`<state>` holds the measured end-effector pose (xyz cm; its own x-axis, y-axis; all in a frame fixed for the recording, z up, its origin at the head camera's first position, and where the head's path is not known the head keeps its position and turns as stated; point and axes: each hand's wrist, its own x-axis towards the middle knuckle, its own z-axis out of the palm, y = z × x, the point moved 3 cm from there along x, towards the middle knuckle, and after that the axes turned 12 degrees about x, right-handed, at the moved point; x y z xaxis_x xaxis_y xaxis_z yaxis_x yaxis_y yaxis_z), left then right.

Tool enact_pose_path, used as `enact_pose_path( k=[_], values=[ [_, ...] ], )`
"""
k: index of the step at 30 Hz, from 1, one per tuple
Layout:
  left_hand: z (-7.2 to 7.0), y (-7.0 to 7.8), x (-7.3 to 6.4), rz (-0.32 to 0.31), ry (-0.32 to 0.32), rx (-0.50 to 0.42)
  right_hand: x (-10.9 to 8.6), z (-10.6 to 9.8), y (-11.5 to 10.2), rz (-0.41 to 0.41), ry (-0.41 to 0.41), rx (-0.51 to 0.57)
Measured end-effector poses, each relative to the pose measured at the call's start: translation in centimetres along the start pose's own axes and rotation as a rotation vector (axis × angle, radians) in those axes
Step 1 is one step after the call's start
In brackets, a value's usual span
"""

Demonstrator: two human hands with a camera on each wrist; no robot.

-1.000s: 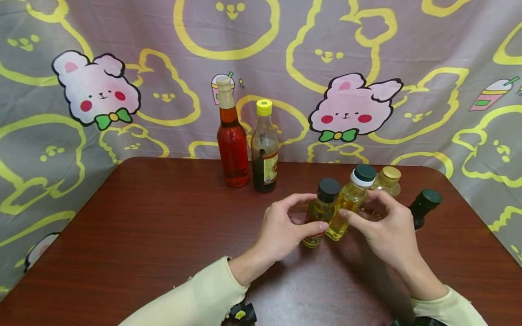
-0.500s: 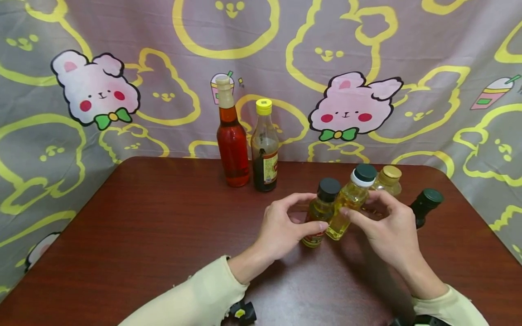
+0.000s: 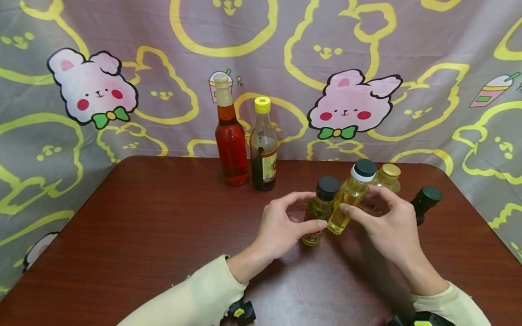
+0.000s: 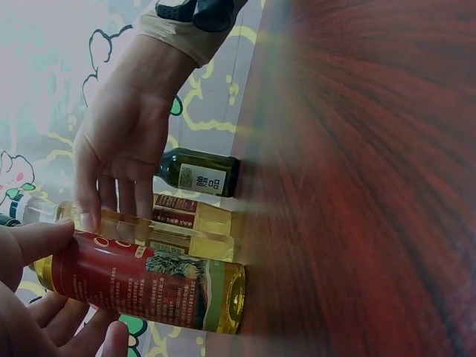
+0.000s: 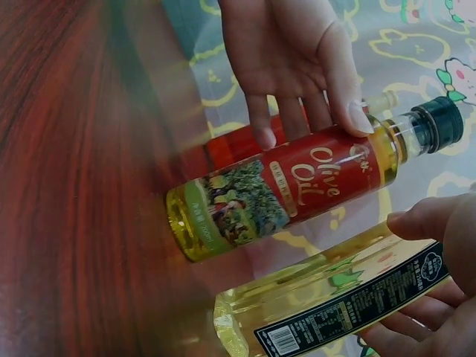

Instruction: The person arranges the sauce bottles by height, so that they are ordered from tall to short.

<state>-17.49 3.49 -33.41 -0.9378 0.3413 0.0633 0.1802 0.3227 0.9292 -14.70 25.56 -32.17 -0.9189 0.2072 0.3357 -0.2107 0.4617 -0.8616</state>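
Far L on the head cam it's just brown table [image 3: 163,235], w/ the cartoon cloth [image 3: 151,27] hung behind it. Then a tall btl w/ red liquid [image 3: 232,154], upright nr the back edge, pale wrap at its neck. Just beside it on the R, a yellow-capped btl [image 3: 263,156], dark liquid inside, label turned partly our way.

Coming in from lower L: pale sleeve [image 3: 191,294], black wrist unit [image 3: 243,312] by the cuff, and the left hand [image 3: 281,226]. It grips the olive oil btl [image 3: 319,209]: thumb across the near side, fingers round the far side w/ gaps btwn them, per the R wrist cam. Black cap up, red label; it's R of centre, base at or v. close to the tabletop, can't tell which.

Immed. R of that, the clear oil btl [image 3: 348,194], dk green cap w/ white collar, leaning its top to the R. Right hand [image 3: 391,231] has it pinched btwn thumb & fingers, those fingers spread a bit behind it. Can't tell if its base touches wood.

Behind that hand, a gold-capped btl [image 3: 389,179], partly hidden. Last, far R: dk green btl [image 3: 427,201], lower part blocked here; L wrist cam gets its white label.
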Motion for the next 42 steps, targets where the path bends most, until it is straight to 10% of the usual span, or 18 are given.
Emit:
enact_pose_path(
  k=[42],
  values=[
    [-0.5, -0.1, 0.1, -0.003, -0.002, 0.076, 10.6, 7.5, -2.6, -0.012, -0.303, 0.127]
  ],
)
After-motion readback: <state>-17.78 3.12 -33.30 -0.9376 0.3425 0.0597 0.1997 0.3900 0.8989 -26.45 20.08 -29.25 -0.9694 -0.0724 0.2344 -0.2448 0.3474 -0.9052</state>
